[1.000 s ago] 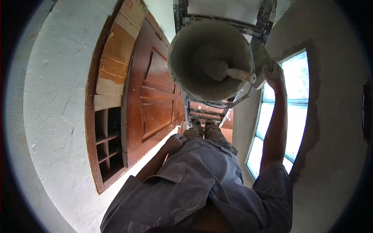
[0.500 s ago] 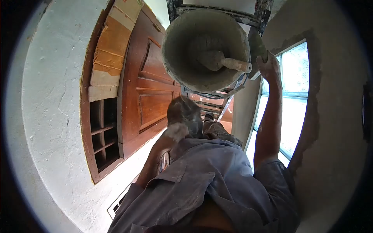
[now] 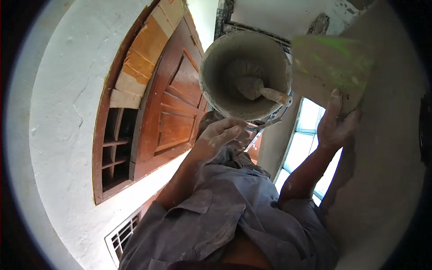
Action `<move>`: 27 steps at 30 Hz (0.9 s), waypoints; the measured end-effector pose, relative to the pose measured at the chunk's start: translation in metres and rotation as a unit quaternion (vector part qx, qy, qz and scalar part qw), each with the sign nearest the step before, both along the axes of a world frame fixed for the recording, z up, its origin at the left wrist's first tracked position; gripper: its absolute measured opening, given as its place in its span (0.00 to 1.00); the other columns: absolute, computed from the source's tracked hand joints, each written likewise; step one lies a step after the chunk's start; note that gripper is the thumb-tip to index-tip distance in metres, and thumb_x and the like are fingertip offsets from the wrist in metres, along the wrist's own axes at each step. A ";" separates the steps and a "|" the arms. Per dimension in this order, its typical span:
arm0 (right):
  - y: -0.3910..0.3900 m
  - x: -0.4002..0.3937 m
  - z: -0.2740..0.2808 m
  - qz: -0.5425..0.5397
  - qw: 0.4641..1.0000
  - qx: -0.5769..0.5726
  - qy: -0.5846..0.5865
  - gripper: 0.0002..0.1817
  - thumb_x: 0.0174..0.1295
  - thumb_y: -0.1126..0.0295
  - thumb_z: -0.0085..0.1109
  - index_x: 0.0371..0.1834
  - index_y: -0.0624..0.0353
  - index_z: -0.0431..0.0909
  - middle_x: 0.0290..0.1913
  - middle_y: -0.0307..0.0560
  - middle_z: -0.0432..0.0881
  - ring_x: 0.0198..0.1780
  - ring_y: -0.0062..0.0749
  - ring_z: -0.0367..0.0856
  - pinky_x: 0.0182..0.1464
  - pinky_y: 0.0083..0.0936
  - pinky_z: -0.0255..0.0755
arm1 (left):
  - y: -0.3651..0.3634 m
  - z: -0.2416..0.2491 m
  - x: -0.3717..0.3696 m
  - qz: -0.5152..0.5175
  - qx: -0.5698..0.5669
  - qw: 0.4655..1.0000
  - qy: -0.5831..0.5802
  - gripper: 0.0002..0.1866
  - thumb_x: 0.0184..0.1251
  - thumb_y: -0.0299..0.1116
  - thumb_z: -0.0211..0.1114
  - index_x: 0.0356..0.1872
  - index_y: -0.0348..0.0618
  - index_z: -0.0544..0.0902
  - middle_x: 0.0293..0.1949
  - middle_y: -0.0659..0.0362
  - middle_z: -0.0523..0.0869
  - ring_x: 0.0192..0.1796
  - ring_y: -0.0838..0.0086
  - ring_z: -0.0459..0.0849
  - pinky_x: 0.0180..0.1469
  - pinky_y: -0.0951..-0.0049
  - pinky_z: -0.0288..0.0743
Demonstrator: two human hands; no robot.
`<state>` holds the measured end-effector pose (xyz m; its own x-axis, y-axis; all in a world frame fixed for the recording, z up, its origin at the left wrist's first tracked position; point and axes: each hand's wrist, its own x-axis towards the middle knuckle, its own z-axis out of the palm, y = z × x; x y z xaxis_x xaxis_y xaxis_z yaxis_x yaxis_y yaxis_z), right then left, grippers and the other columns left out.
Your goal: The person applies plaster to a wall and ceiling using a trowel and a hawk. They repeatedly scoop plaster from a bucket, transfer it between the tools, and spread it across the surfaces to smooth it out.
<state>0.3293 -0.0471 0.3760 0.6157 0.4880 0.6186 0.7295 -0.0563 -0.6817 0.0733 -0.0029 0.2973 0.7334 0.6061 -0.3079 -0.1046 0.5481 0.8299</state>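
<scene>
My right hand (image 3: 337,126) grips a flat, greyish board (image 3: 330,67) with green streaks by its lower edge, the broad face turned toward me. The board is partly blurred, to the right of a mortar-stained bucket (image 3: 209,76). Inside the bucket lies a trowel (image 3: 249,87), its worn handle resting over the right rim. Just below the bucket, my left hand (image 3: 225,137) has its fingers loosely spread and slightly bent, with nothing visible in it. Some of its fingertips are hard to make out.
A ladder-like frame (image 3: 220,20) stands behind the bucket. On the left are a brown panelled door (image 3: 173,130), cardboard taped to its frame (image 3: 141,56), and a white wall (image 3: 58,108). A bright window (image 3: 306,135) is at the right, beside a grey plastered wall (image 3: 387,180).
My right hand has moved right and down, turning the board from nearly edge-on to broad face. My left hand has risen from beside my leg to below the bucket. The view has shifted slightly.
</scene>
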 end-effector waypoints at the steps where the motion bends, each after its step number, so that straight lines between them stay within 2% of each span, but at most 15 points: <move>1: 0.005 -0.009 0.000 0.032 0.997 0.019 0.064 0.17 0.65 0.64 0.59 0.45 0.70 0.80 0.40 0.48 0.84 0.41 0.31 0.81 0.46 0.31 0.75 | 0.001 0.004 0.013 -0.001 -0.010 0.999 -0.040 0.25 0.73 0.48 0.59 0.57 0.36 0.74 0.50 0.51 0.83 0.50 0.67 0.84 0.52 0.69 0.79; 4: 0.020 -0.036 -0.024 0.164 0.958 0.026 0.234 0.16 0.66 0.63 0.59 0.46 0.67 0.80 0.41 0.43 0.83 0.43 0.26 0.78 0.49 0.27 0.72 | 0.014 0.016 0.043 0.052 -0.077 0.974 -0.205 0.28 0.72 0.50 0.60 0.62 0.38 0.72 0.55 0.51 0.81 0.55 0.65 0.82 0.54 0.68 0.78; 5: 0.026 -0.044 -0.034 0.159 0.962 -0.040 0.217 0.16 0.65 0.64 0.60 0.47 0.66 0.80 0.43 0.43 0.82 0.44 0.25 0.77 0.49 0.27 0.72 | 0.020 0.018 0.050 0.074 -0.104 0.956 -0.262 0.29 0.72 0.50 0.60 0.63 0.39 0.71 0.57 0.51 0.80 0.56 0.64 0.81 0.54 0.67 0.78; 6: 0.026 -0.054 -0.043 0.217 0.943 -0.046 0.249 0.15 0.64 0.65 0.62 0.47 0.66 0.79 0.43 0.44 0.82 0.44 0.25 0.77 0.49 0.27 0.72 | 0.028 0.019 0.049 0.096 -0.157 0.948 -0.261 0.27 0.74 0.49 0.58 0.65 0.42 0.70 0.58 0.52 0.80 0.56 0.65 0.81 0.52 0.66 0.78; 8: 0.034 -0.072 -0.053 0.286 0.909 -0.033 0.301 0.18 0.63 0.64 0.63 0.50 0.65 0.78 0.45 0.46 0.81 0.49 0.26 0.78 0.50 0.29 0.72 | 0.034 -0.019 0.040 0.134 -0.167 0.929 -0.300 0.26 0.75 0.48 0.55 0.65 0.42 0.69 0.59 0.53 0.79 0.57 0.66 0.80 0.51 0.67 0.79; 11: 0.037 -0.086 -0.066 0.346 0.852 -0.056 0.389 0.23 0.61 0.62 0.65 0.55 0.65 0.76 0.51 0.58 0.81 0.53 0.41 0.80 0.56 0.35 0.72 | 0.044 -0.029 0.028 0.132 -0.193 0.912 -0.338 0.25 0.76 0.46 0.53 0.66 0.42 0.69 0.59 0.53 0.79 0.56 0.66 0.80 0.50 0.66 0.79; 12: 0.038 -0.082 -0.069 0.356 0.875 -0.094 0.315 0.24 0.61 0.60 0.65 0.55 0.66 0.76 0.51 0.56 0.81 0.53 0.40 0.80 0.56 0.36 0.73 | 0.048 -0.026 0.021 0.131 -0.197 0.907 -0.349 0.25 0.76 0.46 0.53 0.66 0.42 0.69 0.59 0.53 0.79 0.56 0.65 0.80 0.50 0.66 0.79; 14: 0.044 -0.062 -0.075 0.376 0.898 -0.167 0.158 0.27 0.59 0.57 0.67 0.55 0.66 0.77 0.50 0.52 0.82 0.52 0.39 0.81 0.54 0.37 0.74 | 0.063 -0.022 0.006 0.233 -0.173 0.901 -0.322 0.25 0.77 0.45 0.53 0.66 0.42 0.68 0.59 0.53 0.77 0.56 0.63 0.79 0.51 0.64 0.78; 15: 0.049 -0.051 -0.080 0.312 0.921 -0.233 0.029 0.26 0.58 0.56 0.67 0.52 0.65 0.79 0.50 0.53 0.82 0.51 0.42 0.82 0.54 0.39 0.74 | 0.072 -0.020 -0.002 0.284 -0.161 0.893 -0.310 0.25 0.77 0.45 0.53 0.66 0.41 0.68 0.59 0.53 0.77 0.57 0.62 0.79 0.51 0.63 0.77; 16: 0.055 -0.038 -0.086 0.239 0.920 -0.292 -0.102 0.26 0.56 0.55 0.68 0.50 0.64 0.80 0.49 0.54 0.83 0.50 0.44 0.83 0.54 0.41 0.74 | 0.089 -0.033 -0.017 0.307 -0.180 0.883 -0.307 0.25 0.77 0.46 0.52 0.66 0.42 0.67 0.60 0.52 0.75 0.58 0.61 0.77 0.53 0.61 0.76; 17: 0.060 -0.028 -0.093 0.161 0.896 -0.344 -0.230 0.25 0.54 0.54 0.69 0.48 0.63 0.81 0.48 0.55 0.84 0.50 0.47 0.83 0.54 0.42 0.74 | 0.110 -0.059 -0.035 0.330 -0.201 0.871 -0.304 0.25 0.77 0.46 0.52 0.67 0.43 0.67 0.61 0.52 0.74 0.59 0.60 0.76 0.54 0.59 0.75; 19: 0.073 -0.014 -0.106 0.198 0.799 -0.539 -0.175 0.19 0.50 0.57 0.68 0.39 0.60 0.83 0.42 0.57 0.85 0.47 0.52 0.84 0.54 0.45 0.75 | 0.133 -0.077 -0.041 0.364 -0.214 0.864 -0.273 0.26 0.77 0.48 0.51 0.68 0.44 0.65 0.62 0.50 0.71 0.62 0.57 0.73 0.58 0.55 0.72; 22: 0.080 -0.013 -0.141 0.157 0.845 -0.422 -0.287 0.06 0.50 0.65 0.64 0.23 0.54 0.85 0.27 0.51 0.85 0.36 0.49 0.86 0.50 0.41 0.76 | 0.151 -0.085 -0.031 0.394 -0.175 0.879 -0.202 0.28 0.77 0.51 0.50 0.69 0.48 0.63 0.64 0.48 0.68 0.65 0.54 0.69 0.63 0.50 0.68; 25: 0.089 -0.008 -0.131 0.180 0.819 -0.489 -0.242 0.05 0.49 0.66 0.62 0.23 0.55 0.83 0.31 0.54 0.85 0.37 0.52 0.84 0.47 0.43 0.77 | 0.159 -0.096 -0.016 0.394 -0.132 0.894 -0.170 0.29 0.76 0.53 0.50 0.71 0.51 0.61 0.64 0.46 0.67 0.66 0.52 0.67 0.64 0.47 0.65; 27: 0.080 -0.007 -0.111 0.182 0.844 -0.447 -0.233 0.05 0.49 0.68 0.62 0.26 0.56 0.81 0.35 0.56 0.85 0.41 0.53 0.84 0.47 0.44 0.77 | 0.164 -0.102 -0.013 0.380 -0.136 0.901 -0.157 0.29 0.76 0.53 0.50 0.71 0.51 0.61 0.64 0.45 0.67 0.66 0.52 0.67 0.65 0.46 0.64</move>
